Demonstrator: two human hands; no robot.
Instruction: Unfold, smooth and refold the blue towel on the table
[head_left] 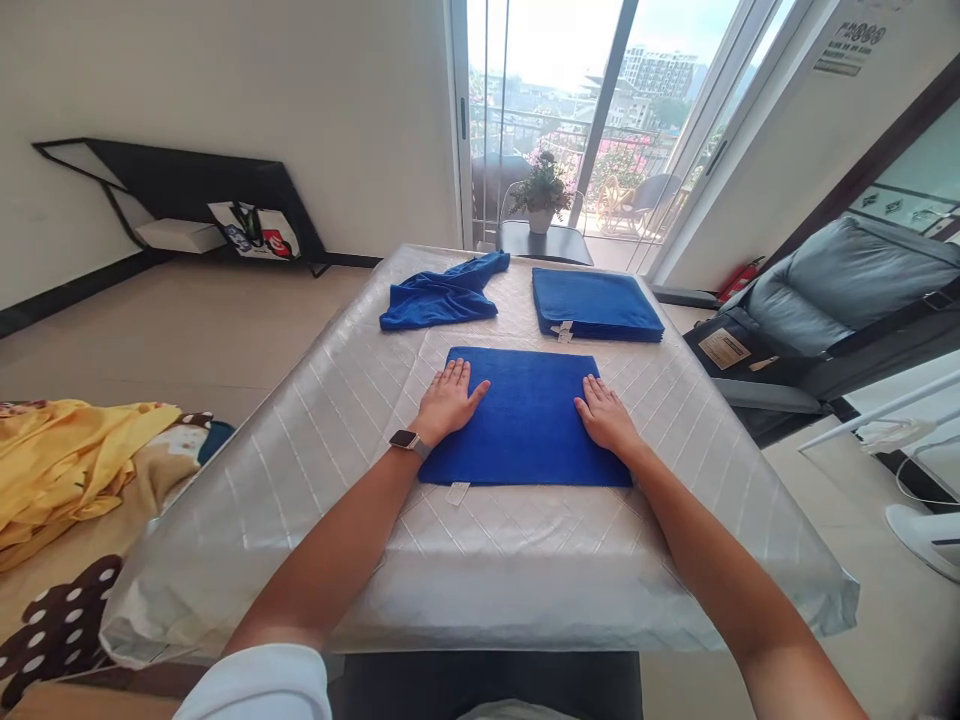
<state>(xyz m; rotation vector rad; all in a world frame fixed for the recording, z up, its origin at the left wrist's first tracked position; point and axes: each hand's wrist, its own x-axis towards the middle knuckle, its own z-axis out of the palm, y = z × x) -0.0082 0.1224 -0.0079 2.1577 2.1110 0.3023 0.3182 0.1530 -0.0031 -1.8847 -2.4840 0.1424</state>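
Observation:
A blue cloth (532, 430), folded into a flat rectangle, lies in front of me with a small white tag (457, 493) sticking out at its near left edge. My left hand (451, 398) rests flat on its left side, fingers stretched out, a watch on the wrist. On the right side of the same cloth, my right hand (606, 413) lies flat with fingers extended. Neither hand grips anything. Behind it at the right is a neat stack of folded blue cloths (596, 302), a tag showing at its front. A crumpled blue cloth (446, 292) lies at the far left.
A silvery quilted cover (322, 440) drapes over the table. Beyond its far edge, a potted plant (541, 195) stands on a chair near the glass door. A dark armchair (832, 300) is at the right, and yellow bedding (82, 470) lies at the left.

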